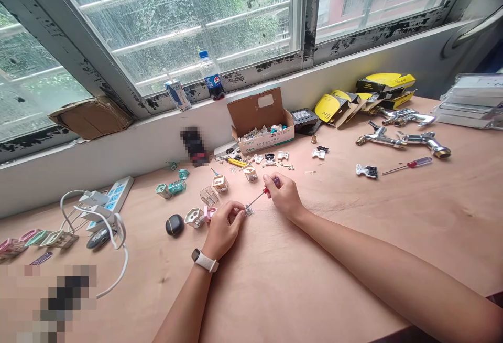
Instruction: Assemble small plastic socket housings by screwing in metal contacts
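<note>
My right hand point(283, 196) is closed around a screwdriver point(268, 189) with a red and dark handle. The shaft slants down to the left, and its tip meets a small white and metallic part point(249, 210) on the table. Fingers and thumb of my left hand point(227, 227) pinch that part at its left side; its exact kind is too small to make out. Just left of this hand lie a pink piece point(209, 214) and a pencil-sharpener-like piece point(194, 217) with two round holes. Similar cream pieces point(220, 183) and a clear case point(209, 195) stand behind.
An open carton point(261, 146) of small parts stands by the wall, with a yellow cutter point(237, 162) before it. Chrome taps point(404, 141) and a second screwdriver point(418, 163) lie right. A power strip point(113, 201) with white cables, and a black round case point(174, 225), are left.
</note>
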Demonstrator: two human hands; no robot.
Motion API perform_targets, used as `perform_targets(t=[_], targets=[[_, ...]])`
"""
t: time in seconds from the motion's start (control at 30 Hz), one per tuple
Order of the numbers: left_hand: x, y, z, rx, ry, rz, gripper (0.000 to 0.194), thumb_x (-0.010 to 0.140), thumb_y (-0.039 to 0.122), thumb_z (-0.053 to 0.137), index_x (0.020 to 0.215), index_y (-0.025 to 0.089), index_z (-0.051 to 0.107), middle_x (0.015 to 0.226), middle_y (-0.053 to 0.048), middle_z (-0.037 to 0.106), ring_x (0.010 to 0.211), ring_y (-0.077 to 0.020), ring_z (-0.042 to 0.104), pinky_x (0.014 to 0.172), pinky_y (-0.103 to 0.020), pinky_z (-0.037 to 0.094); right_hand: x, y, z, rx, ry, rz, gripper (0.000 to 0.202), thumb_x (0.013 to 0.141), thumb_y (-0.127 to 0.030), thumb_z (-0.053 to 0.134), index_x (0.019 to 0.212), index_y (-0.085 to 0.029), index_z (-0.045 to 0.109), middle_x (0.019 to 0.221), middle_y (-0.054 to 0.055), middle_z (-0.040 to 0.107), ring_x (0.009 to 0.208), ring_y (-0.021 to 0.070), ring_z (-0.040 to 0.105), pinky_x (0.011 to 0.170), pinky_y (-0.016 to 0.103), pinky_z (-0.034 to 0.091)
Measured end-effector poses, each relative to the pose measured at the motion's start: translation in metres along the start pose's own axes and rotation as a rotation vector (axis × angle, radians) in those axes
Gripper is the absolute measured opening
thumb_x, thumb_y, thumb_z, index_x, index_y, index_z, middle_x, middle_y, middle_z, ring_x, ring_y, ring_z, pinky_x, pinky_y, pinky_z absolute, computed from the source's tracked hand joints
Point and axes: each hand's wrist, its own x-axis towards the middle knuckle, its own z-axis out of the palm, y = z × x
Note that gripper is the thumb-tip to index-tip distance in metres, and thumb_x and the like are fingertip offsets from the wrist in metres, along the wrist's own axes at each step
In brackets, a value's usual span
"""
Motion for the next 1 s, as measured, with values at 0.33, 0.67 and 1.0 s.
perform_targets(t=[0.33, 0.67, 1.0], targets=[[0.0004, 0.0019, -0.001, 0.014, 0.002, -0.012, 0.018, 0.094, 0.034, 0.054, 0.094, 0.019, 0.065, 0.077, -0.001, 0.063, 0.063, -0.0137, 0.051, 0.058, -0.026, 0.037, -0.0034, -0.0024, 0.0005, -0.068, -0.024, -0.072, 0.04, 0.093, -0.048, 0.053, 0.065, -0.019, 0.052, 0.056, 0.001, 0.061, 0.05, 0.0117, 0.053, 0.054, 0.023, 0.041], [-0.0027, 0.0016, -0.003, 0.021, -0.019, 0.02, 0.016, 0.085, 0.029, 0.064, 0.099, 0.02, 0.062, 0.086, -0.002, 0.064, 0.068, -0.0137, 0.054, 0.06, -0.026, 0.04, -0.005, -0.0033, 0.0001, -0.099, -0.048, -0.139, 0.039, 0.095, -0.045, 0.054, 0.066, -0.019, 0.052, 0.057, -0.001, 0.061, 0.049, 0.0105, 0.05, 0.055, 0.022, 0.039], [-0.0015, 0.0008, -0.0017, 0.021, -0.006, 0.018, 0.014, 0.086, 0.029, 0.063, 0.098, 0.021, 0.062, 0.082, -0.001, 0.063, 0.07, -0.0148, 0.055, 0.062, -0.027, 0.042, -0.0061, -0.0052, 0.0002, -0.114, -0.068, -0.16, 0.04, 0.095, -0.046, 0.053, 0.065, -0.019, 0.052, 0.057, 0.0, 0.061, 0.05, 0.0107, 0.049, 0.056, 0.023, 0.039]])
